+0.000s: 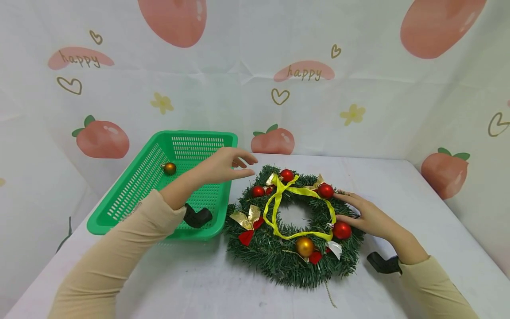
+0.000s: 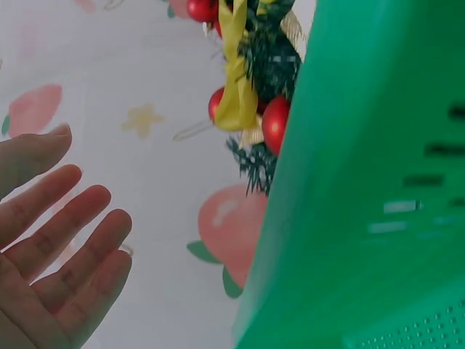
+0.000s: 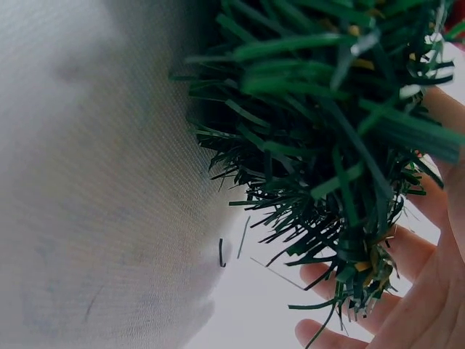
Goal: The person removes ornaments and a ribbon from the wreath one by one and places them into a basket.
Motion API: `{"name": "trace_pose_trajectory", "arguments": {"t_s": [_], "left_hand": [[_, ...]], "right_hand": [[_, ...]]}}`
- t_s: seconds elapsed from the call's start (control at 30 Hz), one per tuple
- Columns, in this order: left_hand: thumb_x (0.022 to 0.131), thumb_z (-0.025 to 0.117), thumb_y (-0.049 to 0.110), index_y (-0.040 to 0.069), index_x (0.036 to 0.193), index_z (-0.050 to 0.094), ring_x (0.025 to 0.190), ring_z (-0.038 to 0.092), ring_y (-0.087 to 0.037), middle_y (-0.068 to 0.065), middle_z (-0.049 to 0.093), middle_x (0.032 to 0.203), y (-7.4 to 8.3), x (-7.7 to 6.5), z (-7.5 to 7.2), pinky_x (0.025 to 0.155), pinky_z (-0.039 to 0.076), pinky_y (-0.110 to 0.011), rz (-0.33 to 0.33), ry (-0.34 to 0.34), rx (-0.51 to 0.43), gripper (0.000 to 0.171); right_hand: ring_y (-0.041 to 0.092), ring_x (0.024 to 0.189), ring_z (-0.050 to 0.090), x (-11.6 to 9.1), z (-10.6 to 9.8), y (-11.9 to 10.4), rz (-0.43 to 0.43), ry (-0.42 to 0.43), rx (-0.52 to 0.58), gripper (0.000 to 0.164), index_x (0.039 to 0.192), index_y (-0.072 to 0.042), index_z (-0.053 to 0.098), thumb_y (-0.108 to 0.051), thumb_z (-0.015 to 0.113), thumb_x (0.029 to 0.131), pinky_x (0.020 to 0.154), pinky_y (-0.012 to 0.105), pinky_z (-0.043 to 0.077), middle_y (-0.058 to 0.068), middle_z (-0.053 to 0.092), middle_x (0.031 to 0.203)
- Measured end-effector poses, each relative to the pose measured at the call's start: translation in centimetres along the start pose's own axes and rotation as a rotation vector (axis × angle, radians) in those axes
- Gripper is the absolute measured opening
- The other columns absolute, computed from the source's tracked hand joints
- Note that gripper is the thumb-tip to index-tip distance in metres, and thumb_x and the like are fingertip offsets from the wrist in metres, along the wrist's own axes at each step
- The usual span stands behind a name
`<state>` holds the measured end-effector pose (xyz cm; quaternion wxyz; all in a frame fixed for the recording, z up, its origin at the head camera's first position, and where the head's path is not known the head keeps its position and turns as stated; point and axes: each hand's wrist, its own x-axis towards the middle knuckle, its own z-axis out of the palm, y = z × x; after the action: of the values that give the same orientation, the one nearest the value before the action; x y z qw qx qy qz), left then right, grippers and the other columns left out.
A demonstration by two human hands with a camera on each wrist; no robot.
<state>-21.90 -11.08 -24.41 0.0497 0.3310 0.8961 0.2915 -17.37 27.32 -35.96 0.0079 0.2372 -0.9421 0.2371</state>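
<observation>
A green tinsel wreath (image 1: 275,261) lies on the table, dressed with red balls, a gold ball (image 1: 304,247), gold and red bows, and a yellow ribbon (image 1: 275,208) looped around its centre hole. My left hand (image 1: 227,166) hovers over the basket's right rim, thumb and fingers apart with nothing between them; the left wrist view shows its bare palm (image 2: 58,269). My right hand (image 1: 368,217) rests on the wreath's right side, fingers extended beside a red ball (image 1: 326,191). Green tinsel hides part of that hand in the right wrist view.
A green perforated basket (image 1: 115,201) stands left of the wreath, with a gold ball (image 1: 169,168) inside. A patterned white cloth (image 1: 239,106) hangs behind the white table (image 1: 199,283). One thin gold cord (image 1: 330,294) trails from the wreath's front.
</observation>
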Motion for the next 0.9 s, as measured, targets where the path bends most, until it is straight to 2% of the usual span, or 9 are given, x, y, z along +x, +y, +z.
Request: {"name": "trace_pose_trajectory", "arguments": {"t_s": [0.33,0.63,0.9], "left_hand": [[0.088,0.064,0.016,0.002,0.119,0.061,0.101,0.066,-0.025,-0.013,0.064,0.117,0.8,1.2,1.8,0.095,0.050,-0.039,0.056,-0.090,0.012,0.034],[0.088,0.065,0.019,0.004,0.119,0.062,0.097,0.066,-0.022,-0.013,0.064,0.117,1.4,2.2,2.5,0.090,0.053,-0.033,0.046,-0.133,0.048,0.034],[0.088,0.065,0.017,0.002,0.119,0.062,0.100,0.067,-0.026,-0.016,0.062,0.119,1.2,3.6,3.2,0.084,0.055,-0.029,0.015,-0.169,0.000,0.034]], "right_hand": [[0.048,0.125,0.041,0.1,0.1,0.1,-0.006,0.001,0.000,0.060,0.136,-0.001,0.045,-0.028,0.066,0.087,0.095,0.065,0.039,0.028,0.042,0.138],[0.048,0.124,0.042,0.0,0.0,0.1,-0.001,-0.002,-0.005,0.060,0.137,-0.002,0.044,-0.029,0.066,0.087,0.094,0.064,0.040,0.028,0.042,0.138],[0.048,0.125,0.041,0.0,0.0,0.1,0.004,-0.005,-0.002,0.061,0.137,-0.002,0.044,-0.029,0.066,0.087,0.095,0.064,0.039,0.028,0.041,0.139]]}}
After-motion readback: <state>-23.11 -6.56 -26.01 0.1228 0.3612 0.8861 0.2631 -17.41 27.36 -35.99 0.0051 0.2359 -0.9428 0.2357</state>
